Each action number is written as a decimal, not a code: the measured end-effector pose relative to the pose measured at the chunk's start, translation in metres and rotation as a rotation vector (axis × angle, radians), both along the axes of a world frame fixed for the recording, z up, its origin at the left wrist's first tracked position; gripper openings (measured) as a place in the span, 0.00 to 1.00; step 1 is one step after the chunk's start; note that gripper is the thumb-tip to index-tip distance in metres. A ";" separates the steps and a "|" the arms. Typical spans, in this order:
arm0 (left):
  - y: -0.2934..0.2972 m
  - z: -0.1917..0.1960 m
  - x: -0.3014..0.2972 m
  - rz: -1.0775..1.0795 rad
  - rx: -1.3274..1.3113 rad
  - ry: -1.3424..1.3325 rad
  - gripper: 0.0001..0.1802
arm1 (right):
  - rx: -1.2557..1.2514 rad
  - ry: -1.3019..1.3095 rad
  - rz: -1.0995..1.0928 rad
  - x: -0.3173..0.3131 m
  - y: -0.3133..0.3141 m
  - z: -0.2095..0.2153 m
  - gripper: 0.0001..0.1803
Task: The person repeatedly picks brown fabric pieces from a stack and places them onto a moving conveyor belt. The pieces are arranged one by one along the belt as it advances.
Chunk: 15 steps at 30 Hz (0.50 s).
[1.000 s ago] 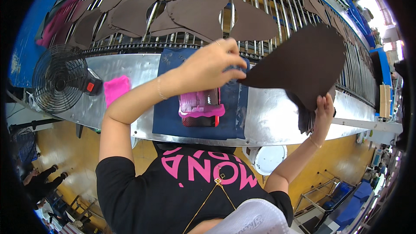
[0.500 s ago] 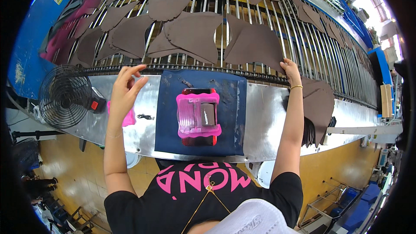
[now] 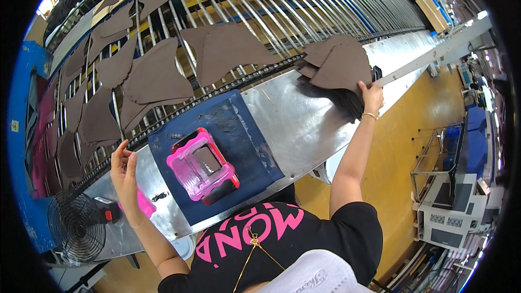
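Note:
My right hand (image 3: 372, 97) pinches the near right edge of a brown cut sheet piece (image 3: 343, 68), thumb on top. This piece lies uppermost on a fanned stack of similar pieces, whose dark layered edges hang down on the near side. The material cannot be told for certain. My left hand (image 3: 125, 176) hovers near the rods' front edge, fingers bent and apart from the thumb, with nothing visible in it. Between my arms, a pink plastic device with a dark window (image 3: 202, 164) rests on a dark blue mat (image 3: 247, 154).
A metal rod conveyor (image 3: 260, 8) runs behind the steel table (image 3: 312, 130), bearing several brown pieces (image 3: 157, 68). At the left stands a black wire fan (image 3: 76, 228), near a pink item (image 3: 144, 203) and a small black cable (image 3: 160, 197). A pale bar (image 3: 434, 54) juts in beyond the stack.
The view has turned to the right. My right hand has moved from a piece on the rods to the stack, apparently bringing a piece with it. My left hand stays raised.

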<state>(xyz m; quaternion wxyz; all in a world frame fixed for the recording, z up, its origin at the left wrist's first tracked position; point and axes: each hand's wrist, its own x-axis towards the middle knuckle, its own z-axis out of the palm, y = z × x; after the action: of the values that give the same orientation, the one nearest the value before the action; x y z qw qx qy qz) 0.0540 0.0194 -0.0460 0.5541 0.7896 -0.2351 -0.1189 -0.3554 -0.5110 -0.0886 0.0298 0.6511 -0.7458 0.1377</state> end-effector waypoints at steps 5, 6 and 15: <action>-0.013 -0.003 -0.001 -0.089 -0.043 0.006 0.20 | 0.117 -0.081 -0.056 -0.038 -0.009 -0.014 0.37; -0.011 -0.002 -0.002 -0.091 -0.058 -0.003 0.20 | 0.135 -0.049 -0.066 -0.029 -0.006 -0.006 0.38; 0.001 -0.001 -0.004 -0.090 -0.072 0.058 0.23 | 0.092 0.194 0.257 -0.019 0.003 0.034 0.20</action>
<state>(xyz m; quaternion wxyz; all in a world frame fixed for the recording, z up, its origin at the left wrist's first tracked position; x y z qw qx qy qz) 0.0505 0.0202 -0.0472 0.5829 0.7539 -0.2585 -0.1579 -0.3744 -0.5079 -0.0548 0.0539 0.7522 -0.6554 0.0427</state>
